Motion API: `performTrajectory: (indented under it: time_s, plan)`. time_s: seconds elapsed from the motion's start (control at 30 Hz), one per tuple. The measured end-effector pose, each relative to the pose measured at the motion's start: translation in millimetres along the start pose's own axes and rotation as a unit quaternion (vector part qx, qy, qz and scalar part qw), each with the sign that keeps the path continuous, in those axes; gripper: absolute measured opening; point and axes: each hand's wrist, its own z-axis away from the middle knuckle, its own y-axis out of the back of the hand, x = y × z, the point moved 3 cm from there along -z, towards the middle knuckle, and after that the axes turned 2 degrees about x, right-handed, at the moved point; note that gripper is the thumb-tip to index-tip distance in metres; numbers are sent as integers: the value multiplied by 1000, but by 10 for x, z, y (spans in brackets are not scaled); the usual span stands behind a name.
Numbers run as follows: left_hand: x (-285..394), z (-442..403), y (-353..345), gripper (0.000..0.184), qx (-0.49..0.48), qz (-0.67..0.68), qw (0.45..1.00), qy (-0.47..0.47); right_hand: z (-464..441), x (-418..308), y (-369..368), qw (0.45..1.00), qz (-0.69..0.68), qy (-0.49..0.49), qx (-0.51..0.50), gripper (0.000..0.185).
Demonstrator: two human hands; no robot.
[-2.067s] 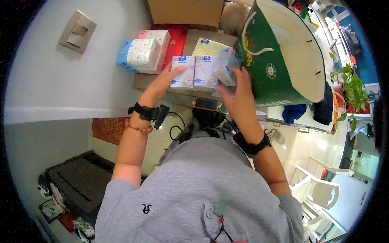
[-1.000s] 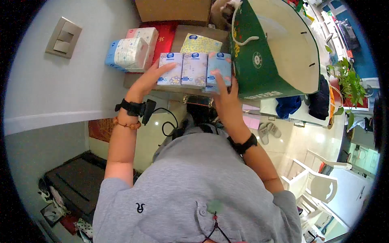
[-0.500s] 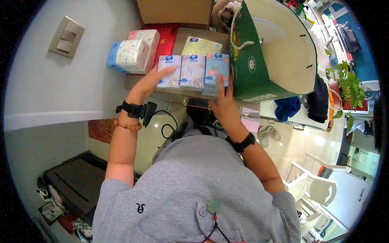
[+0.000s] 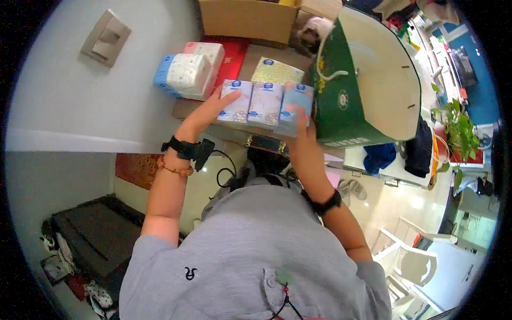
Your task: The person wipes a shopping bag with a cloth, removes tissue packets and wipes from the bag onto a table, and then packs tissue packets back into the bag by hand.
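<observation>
Three tissue packs stand in a row: a left lilac pack [image 4: 235,105], a middle lilac pack [image 4: 265,104] and a blue pack [image 4: 297,101]. Behind them lies a yellow patterned tissue pack [image 4: 277,70]. My left hand [image 4: 210,109] grips the row's left end, its thumb across the face of the left lilac pack; its other fingers are mostly hidden. At the other end, my right hand [image 4: 303,138] holds the blue pack, fingers over its face and lower right side, slightly blurred.
White-and-blue packages [image 4: 184,73] sit left beside a red sheet [image 4: 233,61]. A cardboard box [image 4: 248,21] stands behind. A large green bag [image 4: 341,106] lies open close on the right. The wall with a switch [image 4: 105,38] bounds the left.
The camera view has shifted, so the packs and bag appear lower and further right. My right hand's fingers look closer together on the blue pack. My left hand keeps its hold on the lilac pack.
</observation>
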Motion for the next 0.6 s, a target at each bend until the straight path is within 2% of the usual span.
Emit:
performTrajectory:
  time_s: [0.03,0.13,0.23,0.3,0.37,0.43,0.47,0.5,0.53,0.6]
  plan:
    - [-52,-8,55,80,33,-11,999,-13,30,-158,203,992,56,-74,-83,79]
    - [-103,42,196,88,50,2,998,-36,74,-413,611,995,82,37,-50,67]
    - [34,137,154,90,23,-128,988,-82,-290,-886,947,992,-18,120,34,58]
    - [154,213,6,90,2,-133,987,-88,-660,-1146,928,987,19,155,44,55]
    - [188,244,-52,88,21,-146,984,-97,-1121,-1354,780,983,108,151,-6,51]
    - [124,257,52,86,89,-163,974,-131,-1610,-1513,584,971,153,180,-48,25]
    - [98,288,78,85,119,-170,967,-145,-1822,-1553,479,959,174,198,-100,22]
    - [170,382,48,84,104,-93,984,-111,-2011,-1555,378,945,197,213,-152,20]
    - [179,430,54,84,104,-90,984,-111,-2183,-1438,210,961,169,167,-142,23]
    - [192,483,117,83,101,-86,984,-117,-2302,-1234,-26,908,281,142,-278,28]
